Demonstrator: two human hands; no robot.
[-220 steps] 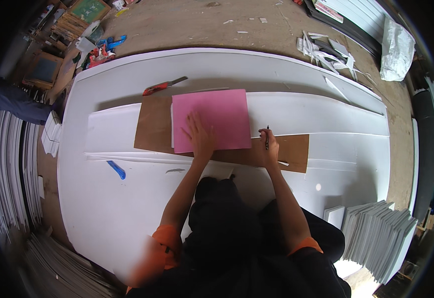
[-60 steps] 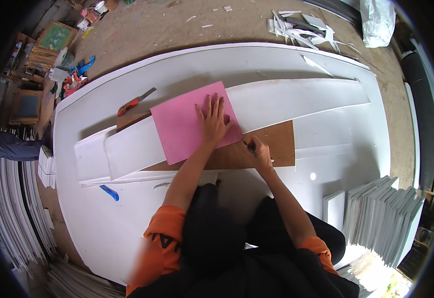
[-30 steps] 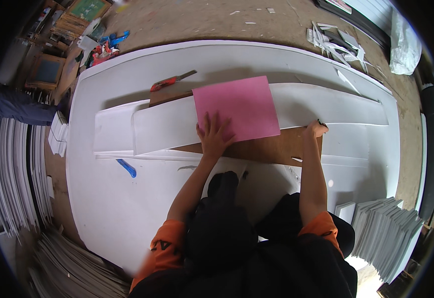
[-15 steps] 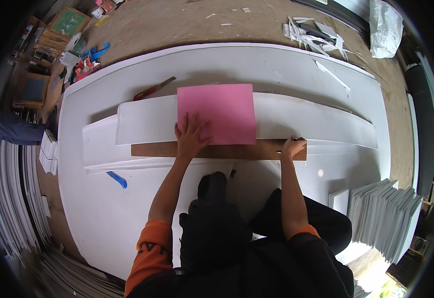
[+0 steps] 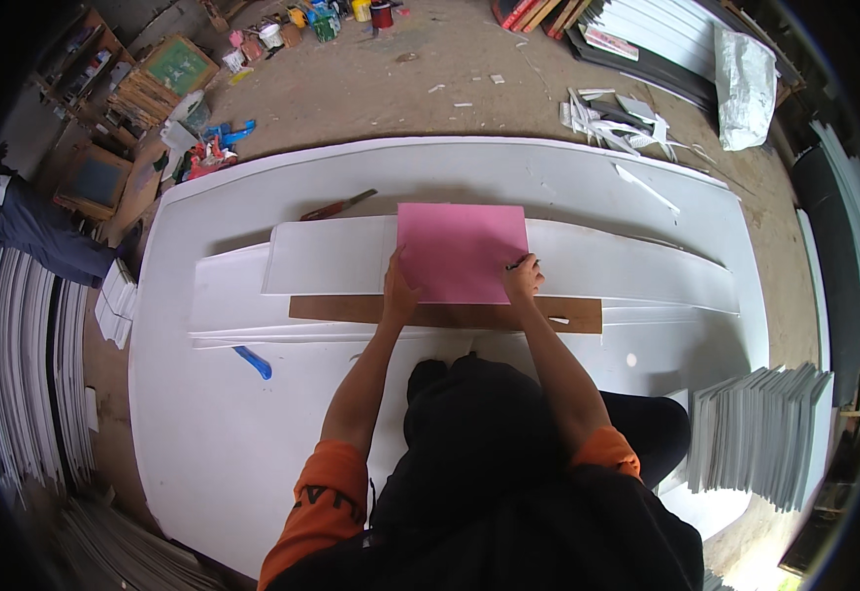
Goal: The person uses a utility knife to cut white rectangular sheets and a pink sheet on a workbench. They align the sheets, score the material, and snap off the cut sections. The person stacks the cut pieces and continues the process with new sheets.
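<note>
A pink rectangular sheet [image 5: 462,246] lies across a long white strip [image 5: 627,258] of board, whose far edge curves. My left hand [image 5: 400,288] grips the sheet's left edge, thumb on its face. My right hand [image 5: 523,282] is closed at the lower right edge of the sheet, with a thin dark pen-like tool [image 5: 516,264] poking out of the fingers. Just nearer than the sheet lies a brown flat strip [image 5: 430,313], on top of other white strips [image 5: 228,295]. Beyond the white strip rests a red-handled cutter [image 5: 336,206].
A large white board [image 5: 243,463] lies underneath, with a blue-handled tool [image 5: 255,363] at left. Stacked grey-white panels [image 5: 760,433] stand at right, more panels [image 5: 26,345] at left. A person's dark-trousered leg [image 5: 61,231] is at far left. White offcuts [image 5: 617,120] lie on the floor beyond.
My left hand has gone from lying spread on the pink sheet to holding its left edge. My right hand has moved left from the brown strip's right end to the sheet's edge. The view has shifted.
</note>
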